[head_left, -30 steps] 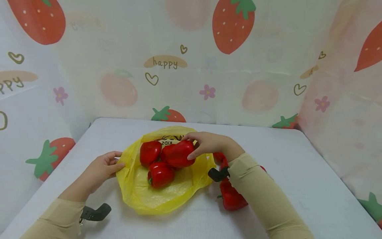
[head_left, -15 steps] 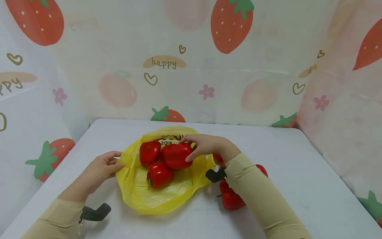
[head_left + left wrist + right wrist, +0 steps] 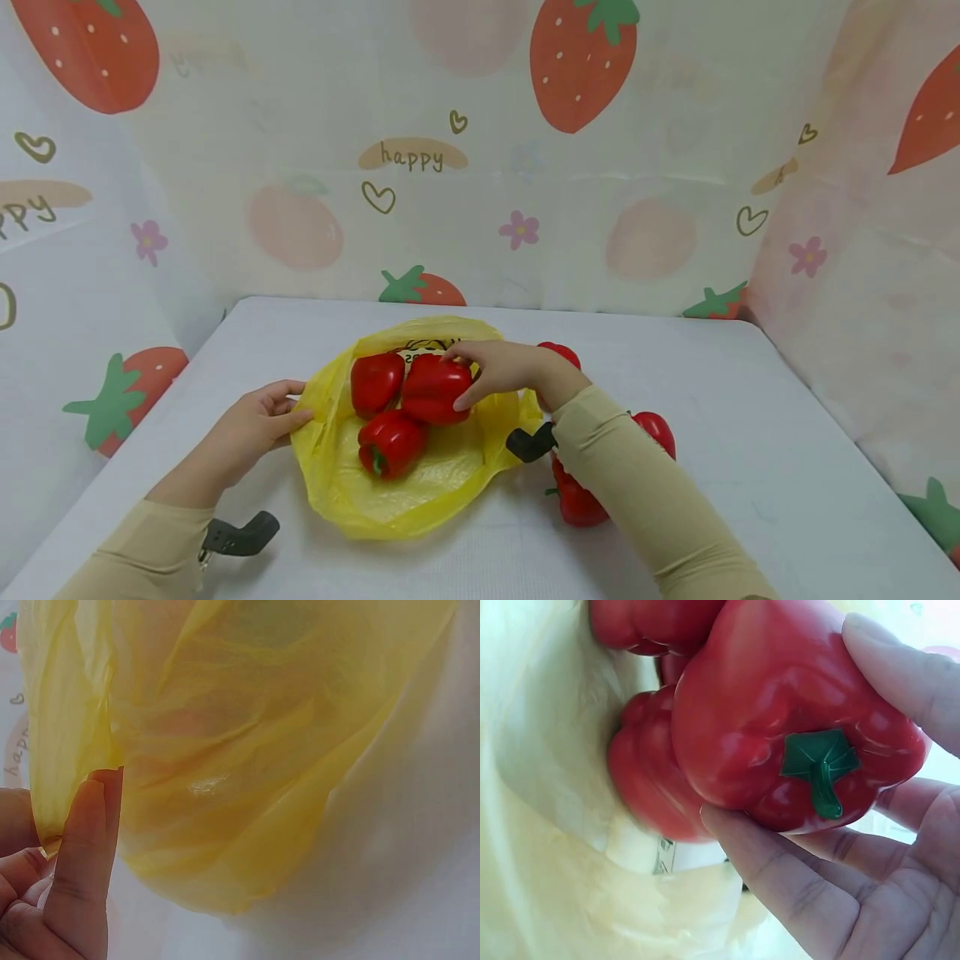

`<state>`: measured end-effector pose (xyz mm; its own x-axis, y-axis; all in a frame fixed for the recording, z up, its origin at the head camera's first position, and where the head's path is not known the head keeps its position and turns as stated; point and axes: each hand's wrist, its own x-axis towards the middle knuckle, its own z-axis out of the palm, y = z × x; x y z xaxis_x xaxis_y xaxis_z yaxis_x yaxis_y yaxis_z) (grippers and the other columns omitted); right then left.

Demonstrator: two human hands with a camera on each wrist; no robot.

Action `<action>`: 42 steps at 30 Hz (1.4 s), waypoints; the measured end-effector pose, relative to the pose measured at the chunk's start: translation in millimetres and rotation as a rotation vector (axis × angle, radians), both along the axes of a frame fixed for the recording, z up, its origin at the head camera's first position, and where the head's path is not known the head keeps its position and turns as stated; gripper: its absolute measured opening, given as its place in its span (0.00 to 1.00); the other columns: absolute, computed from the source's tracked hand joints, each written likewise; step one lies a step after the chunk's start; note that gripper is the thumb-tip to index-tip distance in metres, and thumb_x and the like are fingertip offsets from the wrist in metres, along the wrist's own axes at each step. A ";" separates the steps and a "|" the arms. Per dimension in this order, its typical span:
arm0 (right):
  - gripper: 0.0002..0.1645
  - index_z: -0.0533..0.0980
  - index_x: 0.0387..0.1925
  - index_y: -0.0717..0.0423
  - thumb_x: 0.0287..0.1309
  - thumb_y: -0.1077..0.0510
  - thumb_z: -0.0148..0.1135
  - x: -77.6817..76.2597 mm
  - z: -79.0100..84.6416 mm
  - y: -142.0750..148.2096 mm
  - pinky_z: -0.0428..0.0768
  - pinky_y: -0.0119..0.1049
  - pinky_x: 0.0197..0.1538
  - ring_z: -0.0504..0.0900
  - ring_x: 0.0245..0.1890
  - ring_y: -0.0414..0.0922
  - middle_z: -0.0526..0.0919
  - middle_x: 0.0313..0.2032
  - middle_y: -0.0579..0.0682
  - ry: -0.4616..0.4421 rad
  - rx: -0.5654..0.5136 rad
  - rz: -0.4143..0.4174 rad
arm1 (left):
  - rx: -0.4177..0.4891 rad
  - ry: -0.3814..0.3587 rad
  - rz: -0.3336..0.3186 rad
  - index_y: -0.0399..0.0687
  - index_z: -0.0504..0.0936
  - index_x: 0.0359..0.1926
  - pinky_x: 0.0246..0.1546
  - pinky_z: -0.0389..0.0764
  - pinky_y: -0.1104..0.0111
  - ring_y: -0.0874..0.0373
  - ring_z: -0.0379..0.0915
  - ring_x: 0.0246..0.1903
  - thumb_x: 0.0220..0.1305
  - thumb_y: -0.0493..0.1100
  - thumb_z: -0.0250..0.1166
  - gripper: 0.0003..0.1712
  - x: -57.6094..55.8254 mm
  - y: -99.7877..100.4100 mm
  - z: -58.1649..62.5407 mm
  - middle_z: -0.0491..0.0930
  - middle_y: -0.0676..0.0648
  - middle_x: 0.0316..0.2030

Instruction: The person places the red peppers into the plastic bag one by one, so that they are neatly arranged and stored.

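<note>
A yellow plastic bag (image 3: 450,492) lies wide-mouthed on the table in the head view. My left hand (image 3: 258,421) pinches its left rim between thumb and fingers; the left wrist view shows the thin bag film (image 3: 225,787) caught there. Over the bag's opening, my right hand (image 3: 498,371) grips a glossy red bell pepper (image 3: 437,390). In the right wrist view that bell pepper (image 3: 757,705) has its green stem facing the palm, with thumb and fingers around it. Two more red bell peppers are in the bag, one at the left (image 3: 377,385) and one nearer the front (image 3: 392,444).
Outside the bag, to its right, are a red bell pepper behind my right wrist (image 3: 562,353), another beyond the sleeve (image 3: 655,432), and a third near the forearm (image 3: 579,498), partly covered. A white table (image 3: 750,467) stands before a strawberry-print backdrop (image 3: 570,208).
My right hand has carried its bell pepper left and slightly lower into the bag. The front bell pepper has shifted left and turned its stem forward. My left hand stays at the rim.
</note>
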<state>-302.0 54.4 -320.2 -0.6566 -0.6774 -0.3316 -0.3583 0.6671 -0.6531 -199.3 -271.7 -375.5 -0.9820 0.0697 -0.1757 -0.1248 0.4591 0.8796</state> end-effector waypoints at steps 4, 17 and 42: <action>0.36 0.65 0.55 0.40 0.43 0.45 0.71 0.9 -2.8 -6.3 0.74 0.35 0.48 0.69 0.49 0.43 0.72 0.48 0.42 0.052 -0.001 0.033 | 0.002 0.000 -0.006 0.43 0.65 0.60 0.44 0.79 0.66 0.55 0.75 0.40 0.60 0.52 0.60 0.31 0.3 -0.6 -0.5 0.76 0.42 0.43; 0.40 0.65 0.60 0.43 0.44 0.45 0.70 0.8 -8.0 -22.5 0.75 0.36 0.50 0.68 0.51 0.43 0.71 0.53 0.44 0.132 0.070 -0.023 | 0.018 0.011 -0.017 0.42 0.65 0.60 0.43 0.79 0.67 0.55 0.76 0.39 0.60 0.51 0.60 0.31 1.3 -2.3 -1.7 0.76 0.42 0.42; 0.39 0.66 0.59 0.48 0.44 0.50 0.71 -8.4 2.2 -37.0 0.75 0.33 0.48 0.69 0.49 0.43 0.73 0.49 0.46 0.142 0.144 0.033 | 0.009 0.012 -0.012 0.42 0.64 0.61 0.43 0.79 0.67 0.55 0.76 0.40 0.61 0.51 0.60 0.31 1.9 -1.6 -0.6 0.76 0.41 0.43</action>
<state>-310.4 17.5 -318.1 -0.6822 -0.6513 -0.3323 -0.4631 0.7366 -0.4930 -197.4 -273.3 -376.1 -0.9830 0.0833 -0.1636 -0.1089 0.4530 0.8848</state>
